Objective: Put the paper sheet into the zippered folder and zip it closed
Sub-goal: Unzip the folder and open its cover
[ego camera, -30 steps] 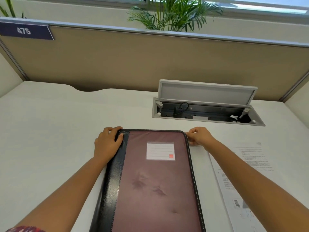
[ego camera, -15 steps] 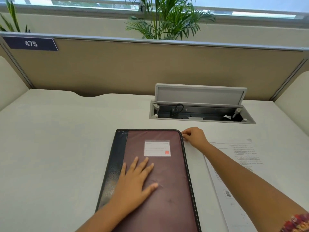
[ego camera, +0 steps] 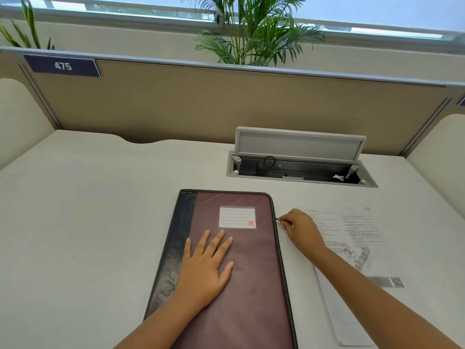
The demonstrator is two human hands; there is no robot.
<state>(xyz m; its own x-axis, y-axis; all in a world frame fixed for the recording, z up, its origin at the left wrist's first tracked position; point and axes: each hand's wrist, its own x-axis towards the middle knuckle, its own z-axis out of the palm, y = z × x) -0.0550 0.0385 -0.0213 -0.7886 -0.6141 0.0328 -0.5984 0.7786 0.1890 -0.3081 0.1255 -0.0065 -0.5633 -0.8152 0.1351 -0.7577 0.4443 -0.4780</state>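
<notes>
Now the right hand (ego camera: 300,229) has slid down the folder's right edge from the top corner, fingers pinching the zipper pull (ego camera: 277,219). Left hand (ego camera: 205,267) stays flat, fingers spread, pressing the one zippered folder (ego camera: 251,248) on the desk (ego camera: 88,210). One paper sheet (ego camera: 352,238) lies beneath the right forearm.

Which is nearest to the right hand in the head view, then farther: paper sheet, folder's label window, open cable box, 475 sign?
From the right hand:
1. Paper sheet, directly under the hand and forearm.
2. Label window, just left, on the zippered folder.
3. Cable box, behind the hand.
4. 475 sign, far left on the partition.
</notes>
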